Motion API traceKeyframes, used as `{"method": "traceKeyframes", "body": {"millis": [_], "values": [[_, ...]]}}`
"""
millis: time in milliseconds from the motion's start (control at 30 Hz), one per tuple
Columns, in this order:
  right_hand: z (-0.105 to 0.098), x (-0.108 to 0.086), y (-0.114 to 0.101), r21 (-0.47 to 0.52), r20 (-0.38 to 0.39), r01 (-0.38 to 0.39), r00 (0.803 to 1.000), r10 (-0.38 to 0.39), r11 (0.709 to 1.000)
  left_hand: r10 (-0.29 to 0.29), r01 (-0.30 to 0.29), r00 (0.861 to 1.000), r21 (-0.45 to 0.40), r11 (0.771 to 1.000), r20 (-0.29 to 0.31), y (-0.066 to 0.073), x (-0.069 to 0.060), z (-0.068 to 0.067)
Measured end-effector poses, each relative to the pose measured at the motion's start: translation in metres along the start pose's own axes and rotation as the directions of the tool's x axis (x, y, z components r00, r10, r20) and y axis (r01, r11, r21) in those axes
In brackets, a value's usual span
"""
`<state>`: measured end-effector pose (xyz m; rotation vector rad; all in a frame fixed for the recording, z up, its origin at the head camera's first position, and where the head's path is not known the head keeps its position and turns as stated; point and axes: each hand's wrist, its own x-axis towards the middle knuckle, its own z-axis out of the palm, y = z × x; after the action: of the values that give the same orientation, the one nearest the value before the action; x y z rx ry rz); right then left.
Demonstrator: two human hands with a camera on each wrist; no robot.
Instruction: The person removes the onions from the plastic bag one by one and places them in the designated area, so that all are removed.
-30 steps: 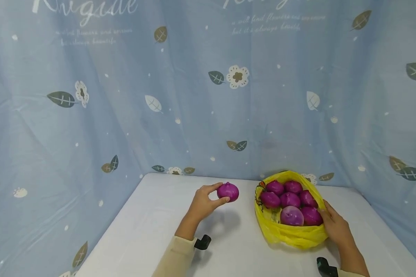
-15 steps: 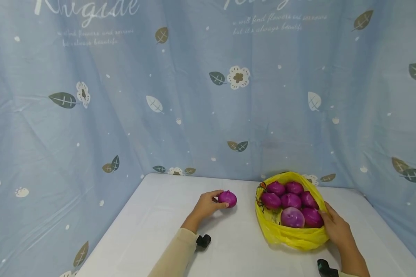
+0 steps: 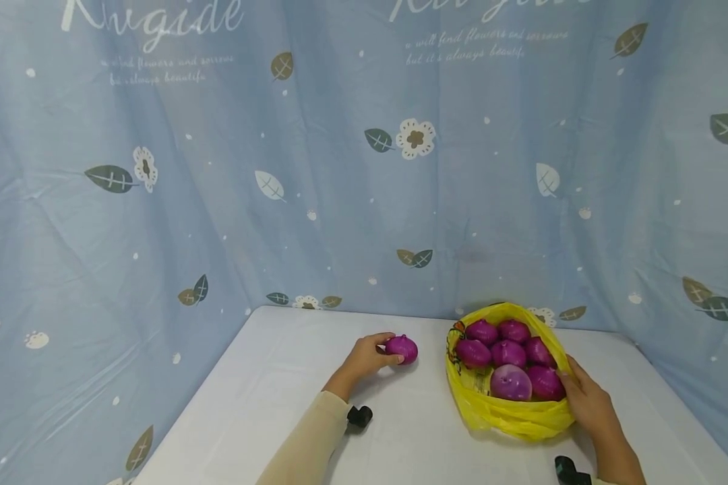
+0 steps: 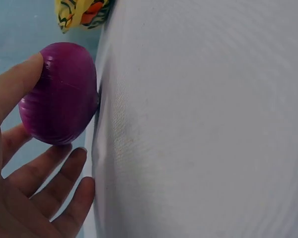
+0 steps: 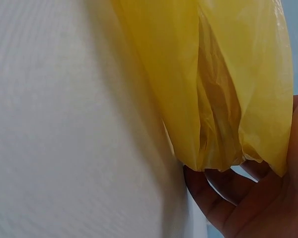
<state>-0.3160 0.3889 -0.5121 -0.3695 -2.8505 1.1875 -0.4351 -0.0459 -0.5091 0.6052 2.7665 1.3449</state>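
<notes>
Glossy purple round onion (image 3: 402,349): in the person's left hand, stem tip up, left of the bag and apart from it; low over the tabletop, cannot tell whether it touches.
Left hand (image 3: 364,357): thumb and fingertips pinching the onion at its side; in the left wrist view the lower fingers fan out beneath it.
Thin yellow plastic bag (image 3: 516,419): on the tabletop, mouth spread and facing up, dark and red print at its left rim.
Onions inside (image 3: 508,353): seven, round and purple, packed close; the nearest of them (image 3: 511,382) paler, with a whitish patch.
Right hand (image 3: 590,403): gripping the bag's right rim, fingers bent against the plastic.
Tabletop (image 3: 425,421): white, cloth-like weave in the wrist views.
Sleeve, left arm (image 3: 309,441): beige.
Black device, left wrist (image 3: 360,416): strapped near the cuff.
Backdrop (image 3: 340,188): light-blue fabric, leaves, flowers, white script.
</notes>
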Motion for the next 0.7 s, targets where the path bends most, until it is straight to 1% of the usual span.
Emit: {"method": "traceKeyframes", "body": {"millis": [100,267,367,467,600,700], "values": [[0.001,0.001,0.0,-0.004,-0.001,0.002,1.0,-0.002,1.0,-0.007,0.006,1.0,0.004,1.0,0.014,0.002,-0.001,0.0],[0.001,0.001,0.0,-0.006,0.002,0.005,1.0,-0.005,1.0,0.0,-0.001,1.0,0.016,1.0,0.031,0.006,-0.002,0.003],[0.001,0.001,-0.001,-0.005,0.006,0.005,1.0,-0.005,1.0,-0.001,0.0,1.0,0.021,1.0,0.031,0.006,-0.003,0.003],[0.001,0.0,-0.001,-0.011,0.009,0.015,1.0,-0.015,1.0,0.001,-0.001,1.0,0.05,0.999,0.015,0.009,-0.003,0.002],[0.001,-0.001,-0.002,-0.016,0.01,0.022,1.0,-0.022,1.0,0.022,-0.022,1.0,0.067,0.998,-0.003,0.02,-0.002,-0.002],[0.0,-0.002,-0.002,-0.01,0.009,0.022,1.0,-0.022,1.0,0.041,-0.041,0.999,0.07,0.997,0.0,0.031,0.001,-0.004]]}}
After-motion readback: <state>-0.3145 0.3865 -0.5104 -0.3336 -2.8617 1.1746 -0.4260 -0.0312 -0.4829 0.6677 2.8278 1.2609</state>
